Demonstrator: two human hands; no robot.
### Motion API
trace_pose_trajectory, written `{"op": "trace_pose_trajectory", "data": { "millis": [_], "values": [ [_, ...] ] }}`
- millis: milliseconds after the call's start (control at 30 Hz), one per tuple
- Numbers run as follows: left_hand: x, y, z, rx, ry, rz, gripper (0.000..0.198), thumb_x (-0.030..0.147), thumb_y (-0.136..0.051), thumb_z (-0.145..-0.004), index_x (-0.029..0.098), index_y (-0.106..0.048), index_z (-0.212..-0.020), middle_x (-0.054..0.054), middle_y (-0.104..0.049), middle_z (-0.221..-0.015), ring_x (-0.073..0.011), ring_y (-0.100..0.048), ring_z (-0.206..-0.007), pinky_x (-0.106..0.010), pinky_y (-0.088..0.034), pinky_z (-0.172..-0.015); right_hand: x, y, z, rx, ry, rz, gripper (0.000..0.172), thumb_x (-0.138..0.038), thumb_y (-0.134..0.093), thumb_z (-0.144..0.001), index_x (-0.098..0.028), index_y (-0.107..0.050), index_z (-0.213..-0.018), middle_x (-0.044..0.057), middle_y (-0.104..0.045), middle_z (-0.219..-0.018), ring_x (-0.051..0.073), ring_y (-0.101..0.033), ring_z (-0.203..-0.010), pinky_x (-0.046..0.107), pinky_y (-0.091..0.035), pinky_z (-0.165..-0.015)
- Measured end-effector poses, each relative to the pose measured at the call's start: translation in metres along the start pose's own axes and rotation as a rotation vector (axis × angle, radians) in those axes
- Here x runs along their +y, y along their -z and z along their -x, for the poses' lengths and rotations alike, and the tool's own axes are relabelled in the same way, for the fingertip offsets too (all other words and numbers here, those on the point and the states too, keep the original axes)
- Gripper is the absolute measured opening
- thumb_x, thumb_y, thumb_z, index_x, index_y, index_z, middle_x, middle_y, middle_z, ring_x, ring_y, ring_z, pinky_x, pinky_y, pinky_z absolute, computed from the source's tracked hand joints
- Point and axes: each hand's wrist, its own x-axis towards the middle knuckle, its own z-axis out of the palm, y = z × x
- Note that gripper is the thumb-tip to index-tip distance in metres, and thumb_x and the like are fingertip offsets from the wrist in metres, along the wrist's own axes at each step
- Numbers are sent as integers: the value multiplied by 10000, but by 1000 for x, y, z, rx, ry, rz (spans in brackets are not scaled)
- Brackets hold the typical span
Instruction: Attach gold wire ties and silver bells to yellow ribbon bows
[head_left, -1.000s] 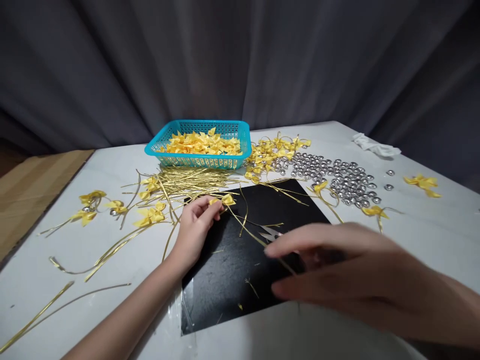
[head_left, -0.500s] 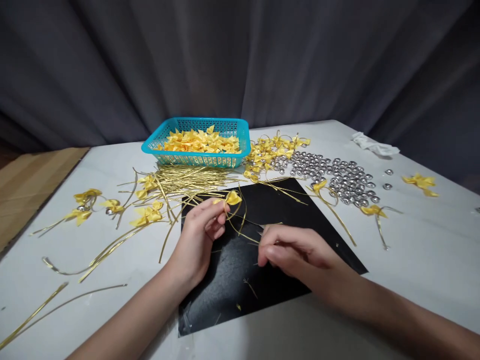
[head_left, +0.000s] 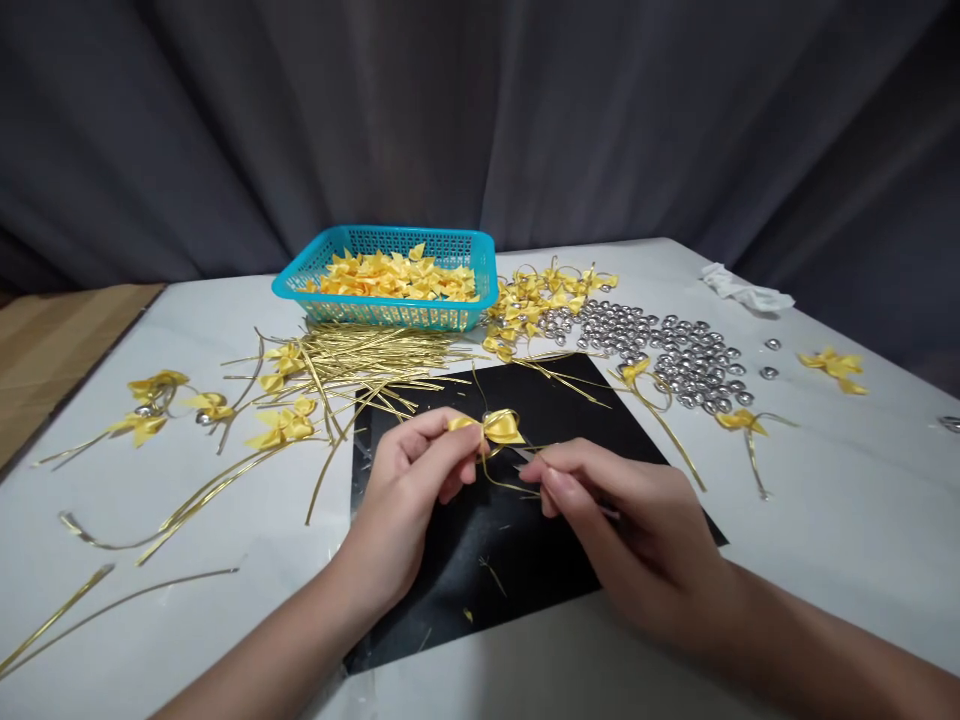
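My left hand [head_left: 420, 490] pinches a yellow satin ribbon bow [head_left: 504, 427] between thumb and fingertips, above a black mat [head_left: 450, 560]. Thin gold cord [head_left: 504, 485] loops around the bow, and its loose ends trail toward the other hand. Closed just to the right, my right hand [head_left: 622, 510] grips a thin pale tool [head_left: 523, 455] whose narrow tip points at the bow. Most of that tool is hidden in the fingers, so its kind is unclear. Whether the right fingers also touch the cord, I cannot tell.
Behind the mat stands a blue basket [head_left: 386, 310] of yellow bows. Gold cord lengths [head_left: 375, 355] lie before it. Silver domed pieces [head_left: 697, 365] and finished-looking bows [head_left: 555, 295] spread to its right. More corded bows [head_left: 285, 425] lie left; white tissue [head_left: 746, 288] lies back right.
My left hand has moved right and slightly down with the bow, which now faces up with both loops showing. My right hand has shifted slightly right, and its tool tip is near the bow.
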Motion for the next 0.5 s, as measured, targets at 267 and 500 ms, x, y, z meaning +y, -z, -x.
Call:
{"op": "trace_pose_trajectory", "data": {
  "millis": [267, 500],
  "values": [
    [1, -4, 5, -98, 31, -11, 228, 287, -594, -791, 153, -578, -607, 49, -436, -501, -58, -321, -489, -185, -230, -460, -7, 3, -1, -64, 33, 94, 200, -114, -349, -907, -151, -511, -795, -43, -448, -545, 49, -340, -404, 190, -279, -404],
    [3, -8, 7, -82, 113, 126, 199, 271, -610, -762, 140, -584, -614, 46, -422, -502, -55, -298, -475, -184, -225, -443, -8, 2, -1, -68, 35, 120, 181, -106, -355, -895, -157, -496, -794, -66, -383, -521, 47, -300, -381, 193, -263, -397]
  ]
}}
